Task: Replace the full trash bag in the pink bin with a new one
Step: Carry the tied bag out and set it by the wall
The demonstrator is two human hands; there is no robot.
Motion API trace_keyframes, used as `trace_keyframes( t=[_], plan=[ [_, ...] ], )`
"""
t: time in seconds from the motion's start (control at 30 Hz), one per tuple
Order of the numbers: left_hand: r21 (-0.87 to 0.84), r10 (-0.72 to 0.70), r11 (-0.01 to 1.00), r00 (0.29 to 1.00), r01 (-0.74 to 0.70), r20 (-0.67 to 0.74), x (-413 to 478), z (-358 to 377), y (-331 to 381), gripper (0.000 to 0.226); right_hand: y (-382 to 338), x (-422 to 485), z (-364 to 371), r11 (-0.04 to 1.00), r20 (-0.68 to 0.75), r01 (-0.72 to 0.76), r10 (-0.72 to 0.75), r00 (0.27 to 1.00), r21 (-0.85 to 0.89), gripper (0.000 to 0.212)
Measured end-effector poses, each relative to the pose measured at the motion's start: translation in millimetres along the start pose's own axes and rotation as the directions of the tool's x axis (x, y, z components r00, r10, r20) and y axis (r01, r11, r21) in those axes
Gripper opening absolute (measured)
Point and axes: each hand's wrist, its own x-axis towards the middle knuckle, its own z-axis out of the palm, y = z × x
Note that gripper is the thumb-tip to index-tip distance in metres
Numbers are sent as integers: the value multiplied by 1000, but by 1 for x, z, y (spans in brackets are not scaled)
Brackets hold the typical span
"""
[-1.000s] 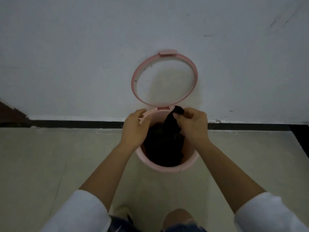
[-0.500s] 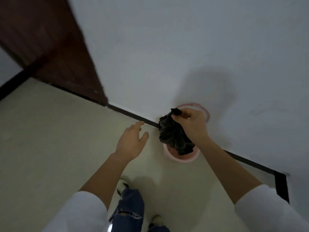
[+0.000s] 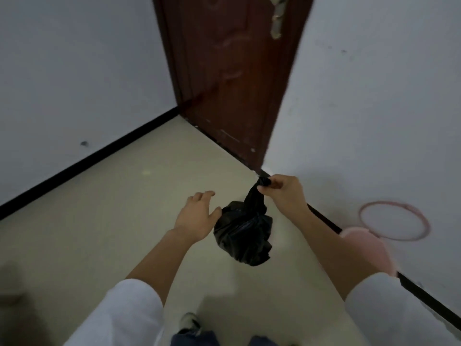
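A full black trash bag (image 3: 243, 231) hangs in the air above the floor, twisted shut at its neck. My right hand (image 3: 284, 193) is shut on that neck and carries the bag. My left hand (image 3: 197, 216) is open with fingers spread, just left of the bag and close to its side. The pink bin (image 3: 366, 248) stands on the floor by the right wall, partly hidden behind my right forearm. Its ring-shaped pink lid (image 3: 394, 221) leans up against the wall.
A dark brown door (image 3: 232, 71) with a metal handle (image 3: 275, 18) is straight ahead in the corner. White walls with black skirting run left and right. Beige floor (image 3: 112, 221) spreads below. My shoe (image 3: 189, 322) shows at the bottom edge.
The bag has come out of the bin and moved left, away from it. The view has swung left to the door. My left hand let go of the bin's rim and opened.
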Motion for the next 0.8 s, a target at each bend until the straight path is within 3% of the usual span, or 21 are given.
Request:
trace_keyframes(
  t=[0.13,0.27,0.4,0.6,0.73,0.8],
  plan=[
    [191,-45,980,999,50,-32,-4,-77,-100,52,-63,24,107,996,94,89,-88,992,-9,15],
    [189,-154,965,978,180,-141,2,-145,-181,55,-130,49,205,979,194,205,-202,960,5,27],
    [185,-202,951,949,249,-240,25,-204,-251,55,-191,85,296,960,268,278,-279,922,42,22],
    [192,-238,935,929,298,-283,87,-288,-361,54,-261,156,421,952,358,305,-295,886,29,6],
    [187,-289,917,909,353,-300,138,-346,-434,55,-294,215,495,960,432,280,-263,863,26,20],
    [184,-315,910,908,372,-277,159,-371,-466,56,-309,239,528,966,455,257,-234,859,10,11]
  ],
)
